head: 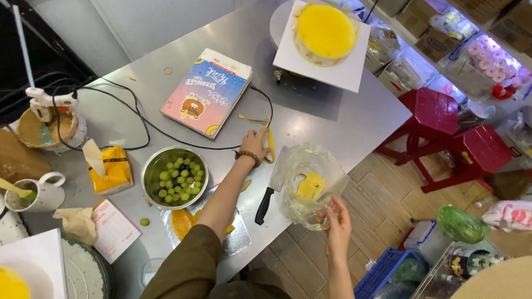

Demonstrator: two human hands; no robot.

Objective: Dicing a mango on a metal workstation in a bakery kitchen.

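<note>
With the left hand pinching the yellow peel off the table, the right hand best grips the clear bag open beneath the edge

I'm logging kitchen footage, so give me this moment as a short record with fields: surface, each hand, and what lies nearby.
surface: steel table
left hand: on a yellow peel strip lying on the table
right hand: holds a clear plastic bag with yellow pieces inside, off the table edge
between the hands: knife, black handle
nearby: metal bowl of green grapes, yellow cake on a white board, printed box
</note>
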